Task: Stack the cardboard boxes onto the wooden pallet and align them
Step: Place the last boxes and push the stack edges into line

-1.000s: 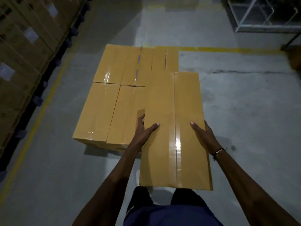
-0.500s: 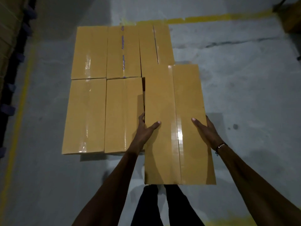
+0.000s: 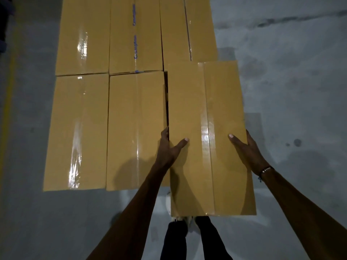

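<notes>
**Sixth box held at the stack's right side**

From your head camera, you can count six boxes: five already laid flat in the stack and one in your hands. The stack has two rows, two boxes (image 3: 78, 132) nearest you and three boxes (image 3: 135, 34) behind them. The held box (image 3: 208, 128) sits to the right of the near row, its left side just beside the near-right stacked box, with a thin dark gap between them. Its near end overhangs the stack's front edge, above your legs.

Your left hand (image 3: 169, 149) grips the box's left edge, thumb on top and fingers down the side. Your right hand (image 3: 246, 149) clasps the right edge the same way, a bracelet (image 3: 264, 170) at the wrist. The pallet is hidden beneath the boxes on the grey floor (image 3: 293, 81).
</notes>
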Tool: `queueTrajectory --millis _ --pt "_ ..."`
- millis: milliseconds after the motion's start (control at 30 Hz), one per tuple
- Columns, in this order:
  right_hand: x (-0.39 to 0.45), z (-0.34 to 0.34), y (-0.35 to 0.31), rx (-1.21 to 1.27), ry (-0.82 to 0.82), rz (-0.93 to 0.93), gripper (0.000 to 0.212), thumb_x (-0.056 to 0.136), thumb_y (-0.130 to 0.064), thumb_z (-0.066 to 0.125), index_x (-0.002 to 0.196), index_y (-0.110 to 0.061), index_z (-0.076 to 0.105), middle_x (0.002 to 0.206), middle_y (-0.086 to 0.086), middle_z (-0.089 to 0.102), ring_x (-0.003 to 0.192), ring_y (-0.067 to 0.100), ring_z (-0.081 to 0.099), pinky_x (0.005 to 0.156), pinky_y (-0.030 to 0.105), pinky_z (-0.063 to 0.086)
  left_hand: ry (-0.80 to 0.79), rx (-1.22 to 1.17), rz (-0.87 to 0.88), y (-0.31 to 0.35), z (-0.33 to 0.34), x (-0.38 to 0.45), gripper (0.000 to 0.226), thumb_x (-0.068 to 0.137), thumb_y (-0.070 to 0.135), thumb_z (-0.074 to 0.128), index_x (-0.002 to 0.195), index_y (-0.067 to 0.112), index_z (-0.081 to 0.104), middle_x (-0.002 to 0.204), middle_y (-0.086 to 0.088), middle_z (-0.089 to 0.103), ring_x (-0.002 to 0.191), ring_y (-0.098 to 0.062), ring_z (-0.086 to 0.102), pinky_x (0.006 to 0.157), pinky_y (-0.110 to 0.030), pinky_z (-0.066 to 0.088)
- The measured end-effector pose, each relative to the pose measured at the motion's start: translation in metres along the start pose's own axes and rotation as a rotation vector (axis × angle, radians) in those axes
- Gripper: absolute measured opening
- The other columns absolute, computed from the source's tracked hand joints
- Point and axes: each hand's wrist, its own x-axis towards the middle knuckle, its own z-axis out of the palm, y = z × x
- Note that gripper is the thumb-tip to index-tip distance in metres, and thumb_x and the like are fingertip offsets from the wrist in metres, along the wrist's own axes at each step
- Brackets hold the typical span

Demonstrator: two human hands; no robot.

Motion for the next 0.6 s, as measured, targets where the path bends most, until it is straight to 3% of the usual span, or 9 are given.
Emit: queueTrajectory --millis 67,133,233,500,600 --pt "0.019 0.005 0.010 -0.002 -0.016 0.004 0.072 0.095 -0.052 0.068 0.159 -0.036 0.038 0.149 -0.007 0.057 0.134 0.017 0.057 0.118 0.054 0.044 0.032 0.054 0.000 -0.015 0.000 0.017 0.095 0.089 0.043 0.080 0.162 0.018 0.024 0.157 0.004 0.036 0.143 -0.016 0.035 0.110 -0.030 0.034" --pt "0.035 0.009 0.019 -0.001 -0.027 -0.002 0.074 0.094 -0.053 0.068 0.159 -0.036 0.038 0.148 -0.007 0.058 0.134 0.018 0.058 0.117 0.054 0.045 0.062 0.139 0.003 -0.031 0.001 0.031 0.105 0.082 0.065 0.077 0.162 0.022 0.024 0.167 -0.006 0.027 0.152 -0.028 0.029 0.121 -0.050 0.033" --pt "0.053 0.015 0.033 -0.002 -0.033 -0.007 0.084 0.088 -0.065 0.073 0.160 -0.039 0.037 0.149 -0.009 0.057 0.135 0.016 0.057 0.117 0.053 0.045 0.082 0.267 -0.013 -0.051 0.003 0.048 0.118 0.067 0.090 0.058 0.163 0.030 0.024 0.174 -0.007 0.011 0.158 -0.035 0.015 0.121 -0.067 0.025" --pt "0.082 0.019 0.063 -0.021 -0.006 0.009 0.103 0.074 -0.081 0.072 0.161 -0.042 0.033 0.153 -0.009 0.054 0.139 0.020 0.053 0.119 0.057 0.042 0.143 0.341 0.087 -0.085 0.010 0.071 0.089 0.085 0.072 0.048 0.162 0.031 0.032 0.175 -0.002 -0.005 0.160 -0.028 -0.009 0.122 -0.064 -0.004" --pt "0.096 0.021 0.070 -0.030 -0.020 -0.010 0.099 0.078 -0.081 0.071 0.161 -0.043 0.033 0.156 -0.011 0.052 0.142 0.018 0.051 0.121 0.056 0.039 0.226 0.327 0.125 -0.099 0.015 0.076 0.080 0.089 0.066 0.049 0.159 0.029 0.040 0.176 0.000 0.002 0.161 -0.026 -0.007 0.123 -0.061 -0.005"
